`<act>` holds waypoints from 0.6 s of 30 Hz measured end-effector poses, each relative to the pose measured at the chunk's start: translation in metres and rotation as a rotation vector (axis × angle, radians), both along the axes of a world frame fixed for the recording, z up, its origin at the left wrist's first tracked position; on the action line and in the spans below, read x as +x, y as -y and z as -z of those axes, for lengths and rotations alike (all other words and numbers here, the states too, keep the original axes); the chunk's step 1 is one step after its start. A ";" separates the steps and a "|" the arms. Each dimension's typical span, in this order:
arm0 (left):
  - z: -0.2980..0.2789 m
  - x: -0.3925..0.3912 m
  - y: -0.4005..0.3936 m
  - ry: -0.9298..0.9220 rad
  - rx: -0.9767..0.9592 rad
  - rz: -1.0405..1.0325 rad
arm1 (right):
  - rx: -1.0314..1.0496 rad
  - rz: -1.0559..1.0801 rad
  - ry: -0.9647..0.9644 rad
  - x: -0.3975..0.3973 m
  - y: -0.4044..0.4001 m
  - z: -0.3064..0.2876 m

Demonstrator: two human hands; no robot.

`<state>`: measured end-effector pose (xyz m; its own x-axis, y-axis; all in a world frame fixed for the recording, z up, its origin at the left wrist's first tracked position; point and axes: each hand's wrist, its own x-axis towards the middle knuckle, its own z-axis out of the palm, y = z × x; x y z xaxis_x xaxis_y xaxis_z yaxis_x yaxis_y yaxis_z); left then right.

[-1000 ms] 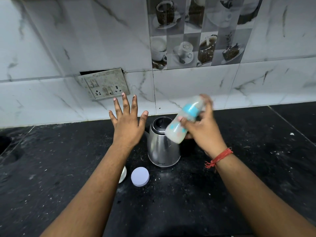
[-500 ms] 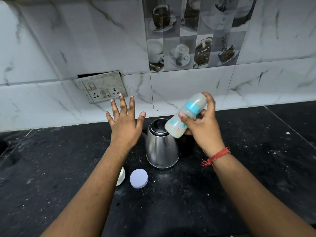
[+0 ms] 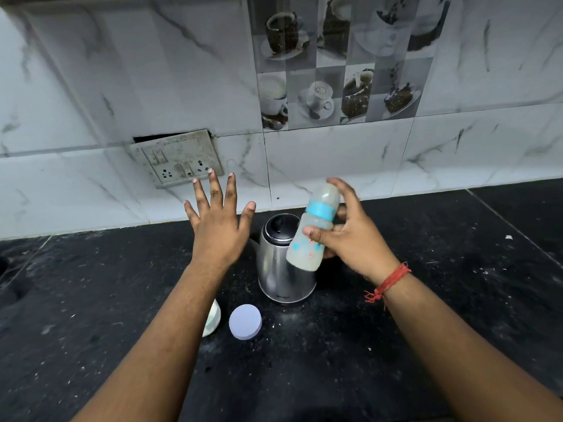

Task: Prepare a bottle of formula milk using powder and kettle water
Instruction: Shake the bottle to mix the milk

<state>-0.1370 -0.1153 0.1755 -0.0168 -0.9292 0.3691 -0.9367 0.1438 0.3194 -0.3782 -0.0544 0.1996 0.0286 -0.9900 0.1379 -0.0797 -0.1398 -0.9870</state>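
Observation:
My right hand grips a baby bottle with a blue ring and cloudy milky liquid, tilted with its top toward the wall, in the air above the kettle. The steel kettle with a black lid stands on the black counter between my arms. My left hand hovers left of the kettle, fingers spread and straight, holding nothing. A round pale lid lies flat in front of the kettle. Beside it a white container is mostly hidden by my left forearm.
A switch and socket plate sits on the marble-tiled wall behind my left hand. Powder specks are scattered over the counter. A dark recess shows at the counter's far left edge.
The bottle in my right hand has swung from steeply slanted to more upright and a little lower, as in shaking. My left hand has stayed spread in nearly the same place.

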 end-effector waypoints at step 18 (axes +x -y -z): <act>-0.001 -0.004 0.003 -0.002 0.015 0.010 | 0.004 0.045 -0.005 -0.006 0.002 -0.003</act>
<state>-0.1405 -0.1178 0.1765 -0.0251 -0.9344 0.3552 -0.9345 0.1481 0.3237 -0.3844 -0.0565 0.2024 -0.0155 -0.9908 0.1344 -0.0911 -0.1324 -0.9870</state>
